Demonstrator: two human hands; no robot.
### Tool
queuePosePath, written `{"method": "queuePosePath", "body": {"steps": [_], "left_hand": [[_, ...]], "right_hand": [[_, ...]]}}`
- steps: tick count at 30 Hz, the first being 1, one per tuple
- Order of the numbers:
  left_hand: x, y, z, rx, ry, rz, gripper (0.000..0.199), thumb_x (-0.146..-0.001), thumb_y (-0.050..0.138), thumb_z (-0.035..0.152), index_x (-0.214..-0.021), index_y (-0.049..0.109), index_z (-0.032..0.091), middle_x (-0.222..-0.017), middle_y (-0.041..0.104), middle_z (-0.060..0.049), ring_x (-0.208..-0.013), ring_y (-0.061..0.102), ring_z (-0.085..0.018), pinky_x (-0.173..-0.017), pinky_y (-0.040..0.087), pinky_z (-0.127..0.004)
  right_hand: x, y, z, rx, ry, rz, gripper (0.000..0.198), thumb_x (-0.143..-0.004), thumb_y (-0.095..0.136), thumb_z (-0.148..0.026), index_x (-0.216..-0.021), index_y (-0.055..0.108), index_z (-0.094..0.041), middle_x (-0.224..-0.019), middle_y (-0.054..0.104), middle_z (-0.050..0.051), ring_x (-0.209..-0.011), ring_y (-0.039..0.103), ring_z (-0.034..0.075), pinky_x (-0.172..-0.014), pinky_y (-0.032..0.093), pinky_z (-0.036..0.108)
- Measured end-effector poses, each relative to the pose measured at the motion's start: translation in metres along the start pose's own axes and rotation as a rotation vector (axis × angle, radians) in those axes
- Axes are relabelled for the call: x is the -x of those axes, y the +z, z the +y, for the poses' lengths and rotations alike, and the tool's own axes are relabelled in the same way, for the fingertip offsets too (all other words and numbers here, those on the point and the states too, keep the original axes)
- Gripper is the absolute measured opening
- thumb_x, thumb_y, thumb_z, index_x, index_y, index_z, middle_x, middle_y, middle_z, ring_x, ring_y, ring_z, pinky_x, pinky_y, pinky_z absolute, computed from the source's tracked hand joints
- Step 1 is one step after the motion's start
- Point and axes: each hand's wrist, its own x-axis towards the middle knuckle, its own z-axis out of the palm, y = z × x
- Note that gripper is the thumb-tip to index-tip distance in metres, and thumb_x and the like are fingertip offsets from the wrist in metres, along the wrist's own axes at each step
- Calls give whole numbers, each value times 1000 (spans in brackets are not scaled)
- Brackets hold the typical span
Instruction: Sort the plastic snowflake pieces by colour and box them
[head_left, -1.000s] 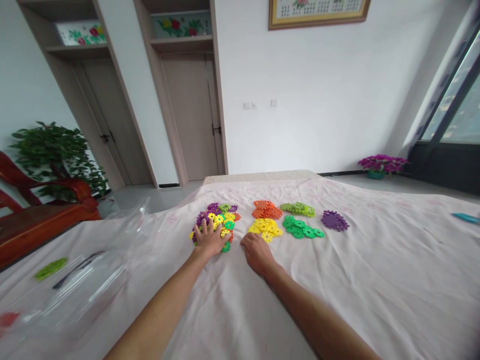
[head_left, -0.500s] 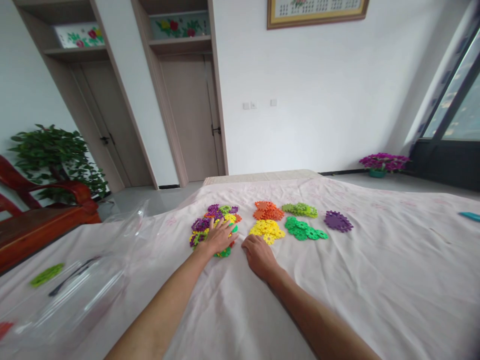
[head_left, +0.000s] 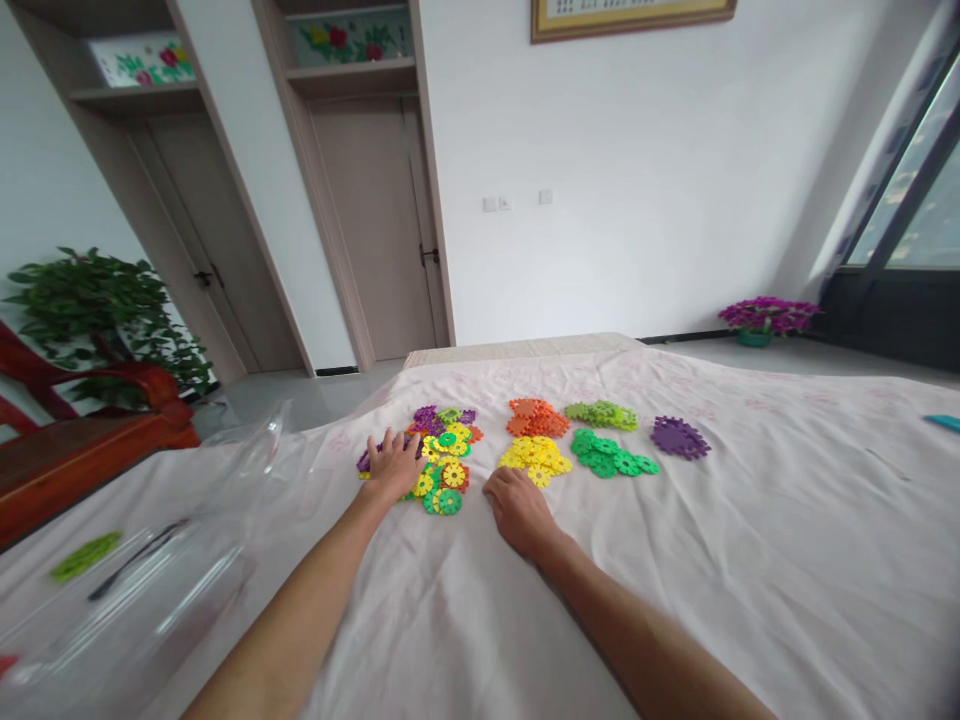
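My left hand point(head_left: 394, 467) lies with spread fingers on the left side of a mixed heap of plastic snowflake discs point(head_left: 448, 474), covering part of it. Purple, yellow, green and orange discs show in that heap. My right hand point(head_left: 517, 508) rests on the cloth with its fingers curled; whether anything is in them is hidden. Just beyond it lies a pile of yellow discs point(head_left: 534, 457). Single-colour piles stand around that one: orange discs point(head_left: 535, 418), light green discs point(head_left: 603, 414), green discs point(head_left: 611, 455) and purple discs point(head_left: 679, 437).
A pale cloth point(head_left: 757, 560) covers the surface. At the left is a clear plastic bag point(head_left: 172, 590), with light green discs point(head_left: 86, 557) beside or under it. A blue object point(head_left: 942, 423) lies at the far right. A wooden chair point(head_left: 142, 400) stands on the left.
My left hand has slid left across the mixed heap, uncovering yellow and green discs and shifting some purple ones left. My right hand has stayed in place.
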Motion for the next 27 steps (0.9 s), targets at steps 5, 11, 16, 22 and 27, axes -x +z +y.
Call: {"method": "queuePosePath", "body": {"steps": [5, 11, 16, 22, 27], "left_hand": [[18, 3, 15, 124, -127, -67, 70, -92, 31, 58, -154, 29, 27, -157, 34, -16, -140, 37, -37, -111, 26, -58], [47, -1, 42, 149, -89, 9, 77, -87, 27, 73, -151, 37, 30, -161, 24, -16, -146, 24, -41, -113, 15, -65], [48, 0, 57, 193, 62, 47, 72, -86, 33, 73, -145, 45, 34, -161, 29, -12, -147, 22, -41, -114, 10, -67], [18, 2, 38, 148, -25, 43, 59, -89, 33, 65, -132, 59, 34, -156, 38, -11, -145, 27, -41, -112, 8, -70], [15, 3, 0, 124, -151, 149, 58, -92, 31, 59, -137, 55, 31, -156, 38, -11, -145, 27, -37, -115, 10, -64]], "right_hand": [[0, -1, -1, 3, 0, -9, 21, -94, 48, -15, -97, 68, -20, -101, 64, 5, -96, 55, 17, -86, 35, 27], [0, 0, -1, 2, 3, -6, 20, -94, 48, -15, -97, 68, -20, -101, 64, 5, -96, 54, 17, -87, 36, 26], [0, -1, -1, -7, 12, -17, 22, -94, 47, -13, -98, 68, -20, -102, 64, 5, -98, 55, 17, -88, 35, 27], [1, -3, -2, -13, 9, -22, 21, -96, 47, -15, -98, 68, -20, -104, 64, 6, -97, 54, 17, -87, 36, 27], [1, -2, 0, -29, 6, -3, 21, -97, 46, -17, -97, 67, -20, -102, 64, 6, -97, 54, 17, -89, 35, 27]]}}
